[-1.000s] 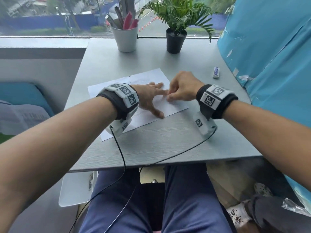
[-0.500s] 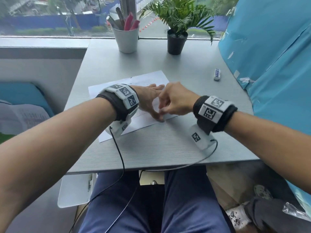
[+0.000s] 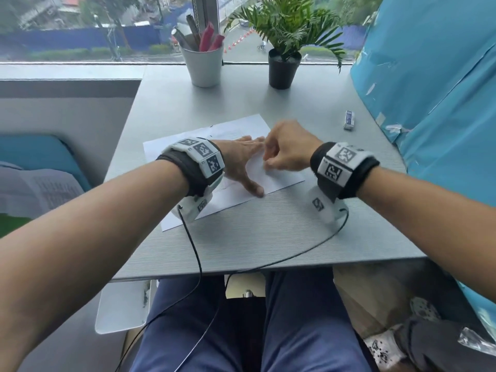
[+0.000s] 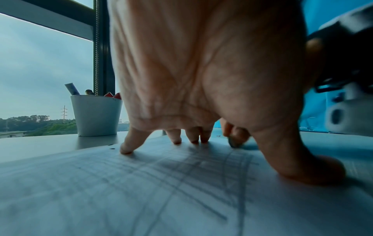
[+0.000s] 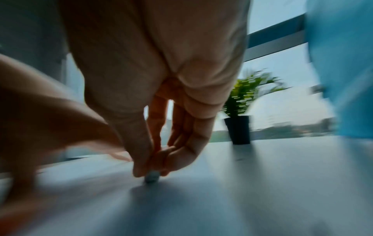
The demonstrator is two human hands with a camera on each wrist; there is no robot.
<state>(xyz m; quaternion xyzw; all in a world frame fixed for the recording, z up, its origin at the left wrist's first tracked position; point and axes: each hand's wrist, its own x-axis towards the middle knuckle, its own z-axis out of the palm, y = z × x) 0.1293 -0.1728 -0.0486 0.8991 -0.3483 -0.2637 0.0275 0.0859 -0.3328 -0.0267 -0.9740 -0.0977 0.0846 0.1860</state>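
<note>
A white sheet of paper (image 3: 283,178) with pencil lines (image 4: 181,183) lies on the grey table (image 3: 268,237). My left hand (image 3: 243,163) presses it flat, fingers spread and straight, fingertips (image 4: 126,150) and thumb on the sheet. Just to its right, my right hand (image 3: 271,163) is curled, with thumb and fingers pinching a small grey-white eraser (image 5: 151,177). The eraser's tip touches the paper. The same eraser (image 4: 234,143) shows past my left fingers. The right wrist view is blurred by motion.
At the far edge by the window stand a white cup of pens (image 3: 205,63) and a potted plant (image 3: 284,68). Another small eraser (image 3: 349,120) lies at the right. A blue covered bulk (image 3: 429,76) borders the table's right side. Wrist cables (image 3: 193,251) trail over the near edge.
My right hand, with the eraser, slid toward me and left over the paper, then back a little away. The left hand stayed pressed on the sheet.
</note>
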